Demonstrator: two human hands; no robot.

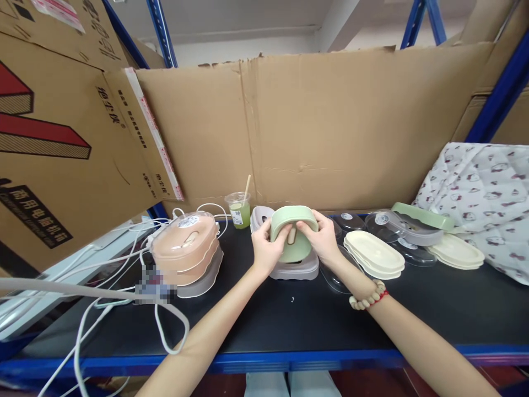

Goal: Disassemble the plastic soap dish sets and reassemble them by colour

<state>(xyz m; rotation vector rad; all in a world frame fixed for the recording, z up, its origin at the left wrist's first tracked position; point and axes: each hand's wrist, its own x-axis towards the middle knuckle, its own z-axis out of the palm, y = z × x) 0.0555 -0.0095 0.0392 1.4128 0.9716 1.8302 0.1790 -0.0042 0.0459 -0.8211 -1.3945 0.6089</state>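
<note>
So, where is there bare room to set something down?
Bare black table lies between left arm and right arm, from grey tray to blue rail; also right of the right arm, before the cream plates. Another gap separates peach stack and left arm. Clear lids crowd the back right; white cables, the left.

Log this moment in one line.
left hand: holding green piece; right hand: same piece; below: grey piece; left: peach-topped stack; behind: drink cup

Beaded bracelet [365,302] – red cord [384,294] – pale trousers [313,384]
</note>
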